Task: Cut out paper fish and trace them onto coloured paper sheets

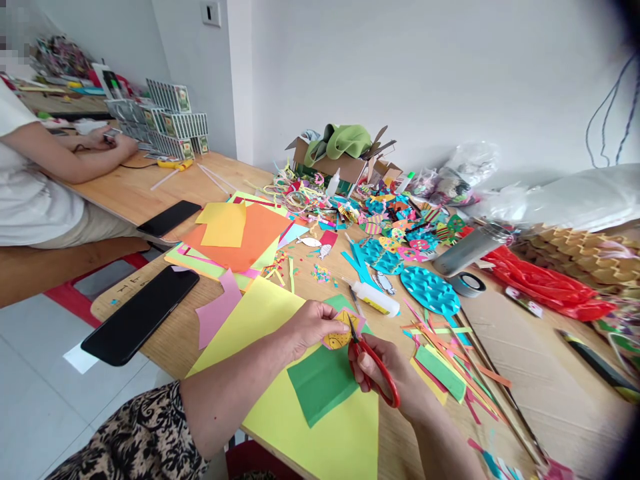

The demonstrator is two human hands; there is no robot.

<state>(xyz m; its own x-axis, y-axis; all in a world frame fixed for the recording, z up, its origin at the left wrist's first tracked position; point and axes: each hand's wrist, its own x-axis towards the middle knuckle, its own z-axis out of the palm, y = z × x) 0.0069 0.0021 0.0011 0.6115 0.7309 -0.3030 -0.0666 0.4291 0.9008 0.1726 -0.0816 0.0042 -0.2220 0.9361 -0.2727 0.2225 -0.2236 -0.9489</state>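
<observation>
My left hand (316, 323) pinches a small yellow paper fish (336, 339) with drawn lines and dots and a pink paper edge behind it. In my right hand (383, 367) is a pair of red-handled scissors (389, 383), its dark blades at the fish's right side. Both hands are above a green paper piece (325, 380), which lies on a large yellow sheet (345, 443). Just beyond the fish, a white glue bottle (376, 298) lies on its side.
Orange paper (250, 237) and a phone (143, 313) lie to the left. Blue scalloped pieces (430, 290), paper strips (460, 340), a roll of tape (469, 285) and a metal flask (465, 250) are to the right. A box (330, 163) stands behind. Another person (40, 173) sits at the left.
</observation>
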